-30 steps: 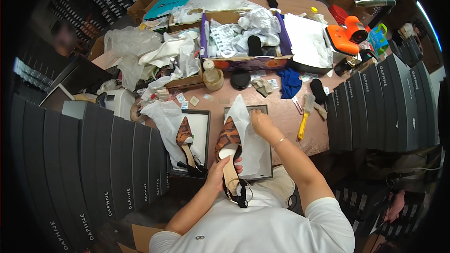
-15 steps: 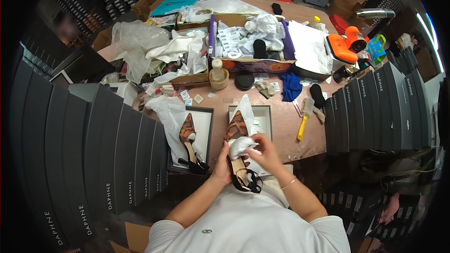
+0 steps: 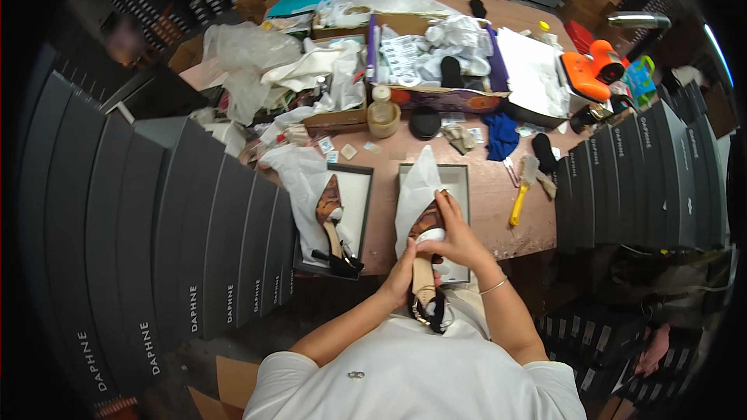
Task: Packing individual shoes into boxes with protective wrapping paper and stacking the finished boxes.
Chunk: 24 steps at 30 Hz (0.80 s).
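A pointed shoe (image 3: 422, 276) with a leopard-print toe, pale insole and black ankle strap is between my two hands. My left hand (image 3: 400, 277) wraps around its side near the middle. My right hand (image 3: 461, 239) grips the toe, fingers over the upper and thumb near the opening. White stuffing paper (image 3: 432, 238) shows in that opening, partly covered by my right hand. Under the shoe lies an open grey box part (image 3: 462, 179) with white tissue (image 3: 420, 179). To the left, a matching shoe (image 3: 331, 201) rests on tissue in another grey box part (image 3: 364, 187).
Stacked grey shoeboxes (image 3: 187, 202) wall in the left; more boxes (image 3: 622, 171) stand right. A yellow-handled brush (image 3: 520, 198), blue cloth (image 3: 500, 136), jar (image 3: 383, 115) and black round container (image 3: 425, 123) lie beyond. Behind them sits a purple carton (image 3: 436, 99) of paper.
My right hand has moved from holding the white paper wad above the shoe to gripping the toe. The paper now sits in the toe opening. The whole view has shifted slightly.
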Motion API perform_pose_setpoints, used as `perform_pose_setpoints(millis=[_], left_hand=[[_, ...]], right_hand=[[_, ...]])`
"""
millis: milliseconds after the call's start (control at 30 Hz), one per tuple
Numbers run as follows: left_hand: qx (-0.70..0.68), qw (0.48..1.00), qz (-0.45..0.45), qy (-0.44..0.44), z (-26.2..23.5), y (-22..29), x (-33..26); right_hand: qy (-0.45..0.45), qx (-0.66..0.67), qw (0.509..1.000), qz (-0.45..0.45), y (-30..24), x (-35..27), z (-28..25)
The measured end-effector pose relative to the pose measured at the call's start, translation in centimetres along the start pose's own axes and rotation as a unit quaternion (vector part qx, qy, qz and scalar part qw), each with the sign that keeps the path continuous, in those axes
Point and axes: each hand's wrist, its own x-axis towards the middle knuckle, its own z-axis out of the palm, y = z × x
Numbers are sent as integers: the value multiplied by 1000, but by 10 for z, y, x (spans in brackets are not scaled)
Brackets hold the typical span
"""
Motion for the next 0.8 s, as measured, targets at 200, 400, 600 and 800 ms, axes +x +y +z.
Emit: perform_pose_setpoints(millis=[200, 400, 600, 800], left_hand=[[-6, 999, 30, -25, 2, 2, 1], [503, 729, 373, 275, -83, 65, -10], [870, 408, 242, 135, -175, 89, -34], [875, 372, 257, 171, -205, 85, -8]], right_hand=[[-54, -24, 998, -33, 13, 7, -6], [30, -2, 1000, 4, 80, 49, 18], [-78, -256, 961, 65, 91, 43, 48], [-149, -277, 923, -221, 93, 3, 41]])
